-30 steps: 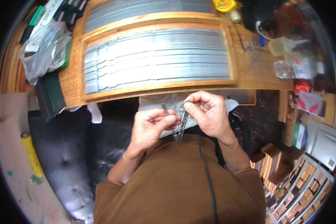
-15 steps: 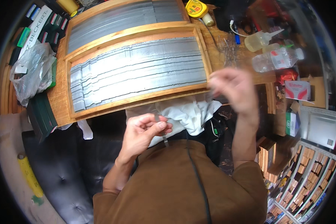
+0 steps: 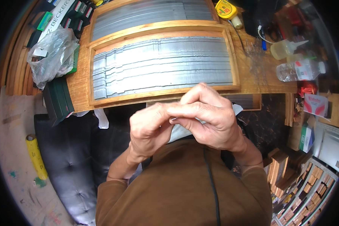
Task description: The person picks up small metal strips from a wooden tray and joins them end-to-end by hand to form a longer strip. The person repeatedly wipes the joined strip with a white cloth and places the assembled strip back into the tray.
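My left hand [image 3: 148, 126] and my right hand [image 3: 214, 122] meet in front of my chest, just off the near edge of a wooden tray. Both have their fingers curled and pressed together, touching at the fingertips. Whatever they pinch is too small or too hidden to name. In the wooden tray [image 3: 235, 73] lie rows of thin, shiny metal pieces [image 3: 165, 60], packed side by side. Behind my hands a bit of white cloth [image 3: 179, 132] shows, mostly covered.
A second tray [image 3: 154, 17] of metal pieces lies beyond. At left are a plastic bag [image 3: 54, 56] and dark boxes [image 3: 58, 100]; at right, a yellow tape measure [image 3: 226, 9], a squeeze bottle [image 3: 286, 49], a clear bottle [image 3: 299, 70] and loose thin bits [image 3: 257, 54].
My right hand has swung in from the tray's right corner to meet my left hand. The thin metal piece seen at my left fingers is now hidden. The view has shifted.
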The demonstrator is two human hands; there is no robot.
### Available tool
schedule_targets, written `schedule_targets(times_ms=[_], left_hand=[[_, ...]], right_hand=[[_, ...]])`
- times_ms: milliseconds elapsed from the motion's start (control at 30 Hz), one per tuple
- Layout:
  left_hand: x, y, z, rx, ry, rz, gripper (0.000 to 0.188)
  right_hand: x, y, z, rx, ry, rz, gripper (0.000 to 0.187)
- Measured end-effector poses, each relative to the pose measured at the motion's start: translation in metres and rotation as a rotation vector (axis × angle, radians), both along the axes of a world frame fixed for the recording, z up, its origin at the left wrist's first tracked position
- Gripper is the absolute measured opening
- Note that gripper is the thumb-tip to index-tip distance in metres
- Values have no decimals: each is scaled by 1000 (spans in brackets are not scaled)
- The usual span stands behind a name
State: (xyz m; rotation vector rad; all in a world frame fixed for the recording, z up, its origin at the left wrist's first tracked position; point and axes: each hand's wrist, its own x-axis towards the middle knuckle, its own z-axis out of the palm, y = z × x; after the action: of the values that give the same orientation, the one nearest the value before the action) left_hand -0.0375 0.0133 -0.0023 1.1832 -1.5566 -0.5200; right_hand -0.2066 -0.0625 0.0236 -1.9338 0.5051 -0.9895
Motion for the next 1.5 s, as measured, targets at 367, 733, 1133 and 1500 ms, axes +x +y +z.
schedule_targets(times_ms=[367,733,1133,1500], left_hand=[[19,12,-6,635,464,-250,15],[7,35,-50,1036,781,-202,15],[2,41,-62,955,849,-226,18],[3,40,-59,980,797,-225,18]], right_hand=[[6,11,-23,449,27,-47,10],[-2,33,-81,1106,-38,31,22],[-2,36,-86,1002,-2,-8,18],[-3,36,-85,1059,-36,-12,16]])
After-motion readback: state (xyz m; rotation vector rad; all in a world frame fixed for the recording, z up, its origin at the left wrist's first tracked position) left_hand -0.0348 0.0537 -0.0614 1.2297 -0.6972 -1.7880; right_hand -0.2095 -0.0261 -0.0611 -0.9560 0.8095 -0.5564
